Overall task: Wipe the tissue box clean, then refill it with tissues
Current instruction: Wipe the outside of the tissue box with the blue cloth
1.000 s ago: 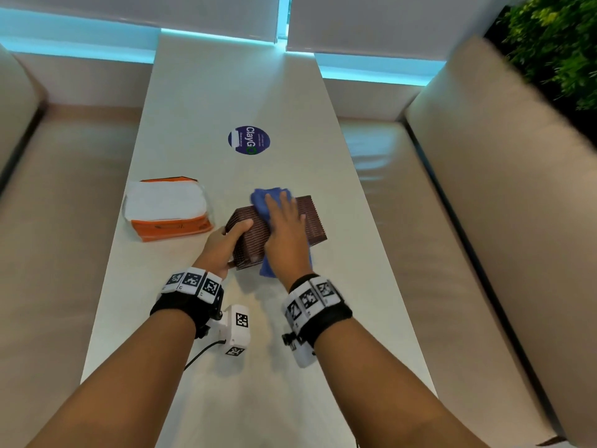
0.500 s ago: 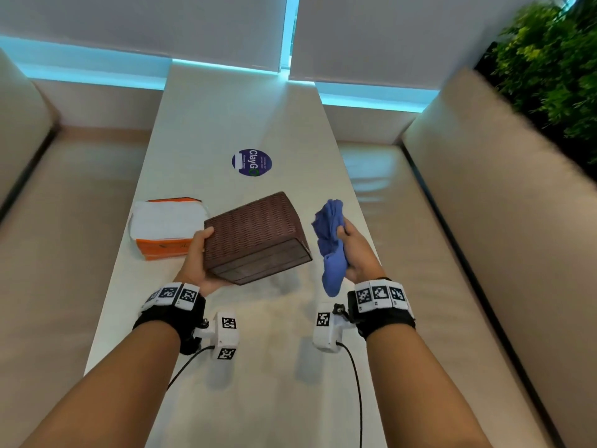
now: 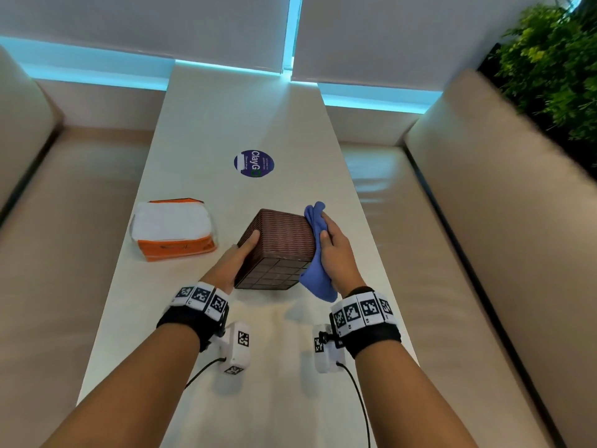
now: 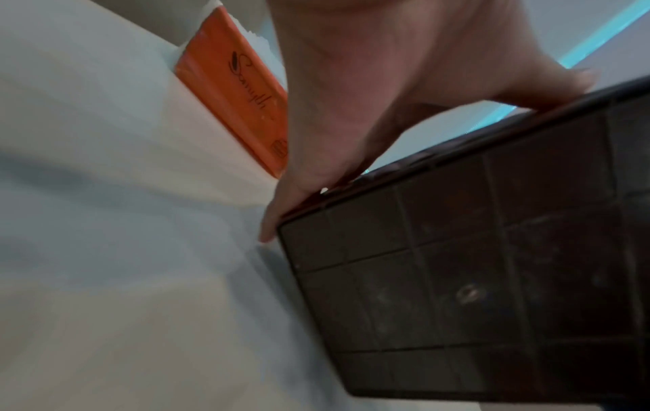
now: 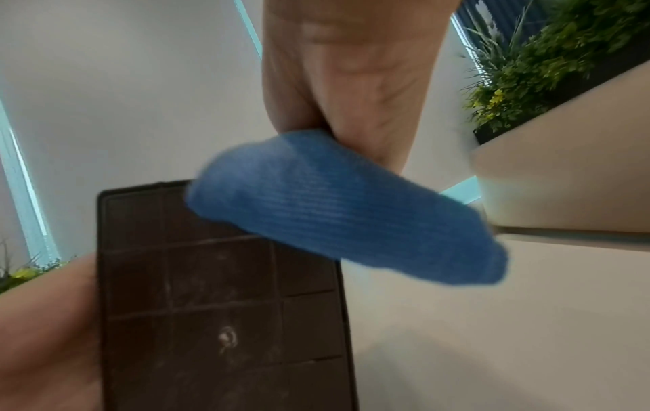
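A dark brown woven tissue box [image 3: 278,244] is lifted off the table and tilted, its gridded underside [image 4: 474,278] [image 5: 218,300] facing me. My left hand [image 3: 237,257] grips its left side, thumb on top. My right hand [image 3: 336,253] holds a blue cloth [image 3: 316,253] [image 5: 337,214] against the box's right side, thumb over the cloth. An orange pack of white tissues [image 3: 172,229] [image 4: 233,91] lies on the table to the left of the box.
The long pale table [image 3: 265,367] runs away from me, with a round purple sticker [image 3: 254,163] beyond the box. Beige bench seats [image 3: 64,237] flank both sides. Green plants [image 3: 555,59] stand at the upper right. Window blinds close the far end.
The right hand lifted the cloth off the box's top, swung out to the right, then came back against its right side. The left hand raised and turned the box, underside toward me.
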`<state>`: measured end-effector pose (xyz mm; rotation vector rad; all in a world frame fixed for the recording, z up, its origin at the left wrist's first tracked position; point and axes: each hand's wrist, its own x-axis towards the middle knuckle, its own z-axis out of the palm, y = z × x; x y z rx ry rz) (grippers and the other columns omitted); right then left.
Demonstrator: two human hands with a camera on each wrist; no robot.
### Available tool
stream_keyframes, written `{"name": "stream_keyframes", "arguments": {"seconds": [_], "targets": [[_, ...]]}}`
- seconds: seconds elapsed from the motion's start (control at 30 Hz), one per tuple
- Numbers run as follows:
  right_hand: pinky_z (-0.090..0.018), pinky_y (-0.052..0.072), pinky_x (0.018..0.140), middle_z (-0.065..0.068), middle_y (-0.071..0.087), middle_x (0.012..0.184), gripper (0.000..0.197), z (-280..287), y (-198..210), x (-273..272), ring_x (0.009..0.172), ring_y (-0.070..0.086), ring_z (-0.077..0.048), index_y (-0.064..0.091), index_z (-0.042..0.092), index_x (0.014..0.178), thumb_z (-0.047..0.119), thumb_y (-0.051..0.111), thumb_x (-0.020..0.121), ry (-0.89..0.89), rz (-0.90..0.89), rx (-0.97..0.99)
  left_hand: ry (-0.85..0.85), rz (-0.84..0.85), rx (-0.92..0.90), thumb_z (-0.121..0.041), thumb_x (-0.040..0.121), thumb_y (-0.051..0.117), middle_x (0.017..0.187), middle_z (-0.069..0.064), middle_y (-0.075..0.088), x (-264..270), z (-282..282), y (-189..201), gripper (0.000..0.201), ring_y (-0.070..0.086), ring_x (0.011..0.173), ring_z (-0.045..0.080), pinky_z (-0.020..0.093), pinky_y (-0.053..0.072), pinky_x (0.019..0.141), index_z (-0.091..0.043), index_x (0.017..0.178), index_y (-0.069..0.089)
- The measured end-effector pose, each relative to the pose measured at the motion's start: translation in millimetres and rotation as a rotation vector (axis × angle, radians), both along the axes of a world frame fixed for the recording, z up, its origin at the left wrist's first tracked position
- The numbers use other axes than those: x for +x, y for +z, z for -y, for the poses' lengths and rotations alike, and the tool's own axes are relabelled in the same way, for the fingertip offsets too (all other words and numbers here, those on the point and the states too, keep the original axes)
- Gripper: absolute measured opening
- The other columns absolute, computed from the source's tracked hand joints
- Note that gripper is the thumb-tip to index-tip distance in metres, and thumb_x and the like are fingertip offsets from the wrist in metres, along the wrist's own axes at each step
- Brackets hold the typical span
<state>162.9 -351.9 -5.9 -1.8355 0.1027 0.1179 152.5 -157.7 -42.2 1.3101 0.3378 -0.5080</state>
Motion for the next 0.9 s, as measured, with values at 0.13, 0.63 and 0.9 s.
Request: {"name": "stream_keyframes", "arguments": {"seconds": [0.13, 0.63, 0.9], "targets": [[-0.028, 0.020, 0.119, -0.006, 0.029, 0.155, 0.047, -3, -1, 1, 0.145, 0.025, -0.019, 0.034, 0.013, 0.145, 0.002, 0.031, 0.100, 0.117, 0.167, -0.291, -0.020, -0.071, -0.023, -0.074, 0.049, 0.070, 0.144, -0.003, 0.035, 18, -6, -10, 0.137, 0.051, 0.119, 0.018, 0.030, 0.052, 0.083, -0.019, 0.152, -0.001], [-0.035, 0.024, 0.117, -0.008, 0.034, 0.152, 0.048, -30, 17, 15, 0.143, 0.026, -0.028, 0.036, 0.017, 0.144, 0.003, 0.033, 0.098, 0.191, 0.088, -0.408, 0.002, -0.077, 0.077, -0.032, 0.100, 0.035, 0.037, -0.009, 0.061, -4, 8, 60, 0.026, 0.057, 0.032, 0.001, 0.013, 0.040, 0.027, -0.019, 0.083, 0.050], [-0.040, 0.017, 0.119, -0.003, 0.033, 0.154, 0.047, -40, 15, 12, 0.147, 0.019, -0.025, 0.041, 0.021, 0.141, 0.005, 0.036, 0.098, 0.386, 0.246, -0.483, 0.053, -0.146, 0.066, -0.043, 0.093, 0.049, 0.091, 0.002, 0.060, 7, 7, 34, 0.047, 0.065, 0.066, 0.013, 0.017, 0.047, 0.034, -0.013, 0.129, 0.047]]}}
